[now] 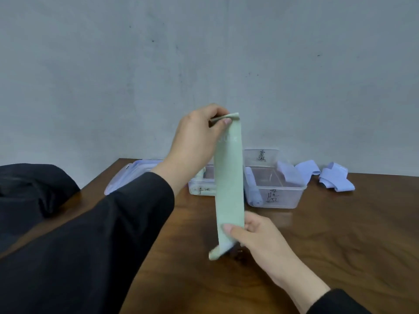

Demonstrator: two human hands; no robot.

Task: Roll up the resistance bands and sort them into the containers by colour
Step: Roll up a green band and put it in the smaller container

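Your left hand point(195, 134) pinches the green band point(229, 177) top; right hand point(256, 232) pinches its lower end above the table's point(340, 241) bare near side, with both containers point(275, 182) at the far edge.

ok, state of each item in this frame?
green band: unrolled, held upright and taut
left hand: pinches its top end
right hand: pinches its lower end
right box: open, one lilac roll inside
loose lilac bands: unrolled on table
lid: off, lying beside boxes
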